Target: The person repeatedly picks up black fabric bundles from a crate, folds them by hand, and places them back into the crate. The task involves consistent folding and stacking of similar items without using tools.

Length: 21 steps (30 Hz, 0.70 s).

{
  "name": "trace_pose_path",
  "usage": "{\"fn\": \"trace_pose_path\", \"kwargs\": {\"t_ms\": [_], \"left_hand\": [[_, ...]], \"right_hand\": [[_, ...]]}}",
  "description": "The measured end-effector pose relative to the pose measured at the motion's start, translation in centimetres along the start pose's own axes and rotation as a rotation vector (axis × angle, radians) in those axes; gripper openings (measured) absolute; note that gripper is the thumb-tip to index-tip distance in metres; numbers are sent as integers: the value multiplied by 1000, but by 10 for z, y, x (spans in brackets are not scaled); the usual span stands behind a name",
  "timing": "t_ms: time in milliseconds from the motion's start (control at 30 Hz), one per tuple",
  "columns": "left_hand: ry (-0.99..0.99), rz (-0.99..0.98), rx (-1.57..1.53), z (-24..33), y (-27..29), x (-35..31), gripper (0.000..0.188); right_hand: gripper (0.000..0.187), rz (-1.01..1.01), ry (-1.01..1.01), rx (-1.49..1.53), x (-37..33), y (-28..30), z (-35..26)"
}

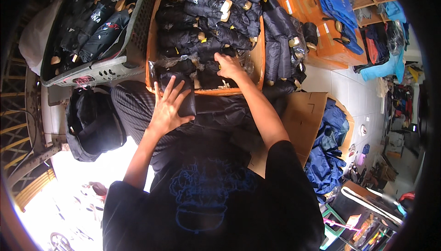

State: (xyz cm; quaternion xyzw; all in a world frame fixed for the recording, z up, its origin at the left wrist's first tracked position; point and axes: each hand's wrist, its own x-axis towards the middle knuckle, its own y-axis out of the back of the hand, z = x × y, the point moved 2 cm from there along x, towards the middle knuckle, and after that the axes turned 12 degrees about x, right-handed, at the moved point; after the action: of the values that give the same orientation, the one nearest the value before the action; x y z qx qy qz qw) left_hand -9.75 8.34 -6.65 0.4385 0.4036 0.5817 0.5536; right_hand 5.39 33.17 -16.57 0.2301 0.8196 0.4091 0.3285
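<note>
An orange-edged cardboard box (264, 74) in front of me is packed with rows of black folded umbrellas (200, 12), several showing pale handle ends. My left hand (170, 106) lies with fingers spread over a black folded umbrella (187, 104) at the box's near edge, thumb stretched out to the right. Deeper inside the box, my right hand (228, 68) curls around part of a dark folded umbrella in the near rows; its fingertips are partly hidden among the bundles. Clear plastic wrapping (248, 63) shows beside that hand.
A grey plastic crate (112, 67) of black umbrellas stands left of the box. More wrapped umbrellas (275, 58) are stacked to its right, near orange cartons (330, 44). An open carton (298, 127) with blue fabric (328, 145) sits at my right; a black bag (94, 127) lies at my left.
</note>
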Motion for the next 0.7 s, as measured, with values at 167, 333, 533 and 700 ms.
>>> {"fn": "trace_pose_path", "kwargs": {"t_ms": [167,333,533,700], "left_hand": [[2,-13,-6,1,-8,-1,91],[30,6,-23,1,-9,-3,83],[23,92,-120,4,-3,-6,43],[32,99,-115,-3,-9,-8,36]], "right_hand": [[60,-55,100,573,9,13,53],[90,-215,-40,-108,-4,7,28],[61,-244,-104,367,7,23,44],[50,120,-224,1195,-40,63,10]]}}
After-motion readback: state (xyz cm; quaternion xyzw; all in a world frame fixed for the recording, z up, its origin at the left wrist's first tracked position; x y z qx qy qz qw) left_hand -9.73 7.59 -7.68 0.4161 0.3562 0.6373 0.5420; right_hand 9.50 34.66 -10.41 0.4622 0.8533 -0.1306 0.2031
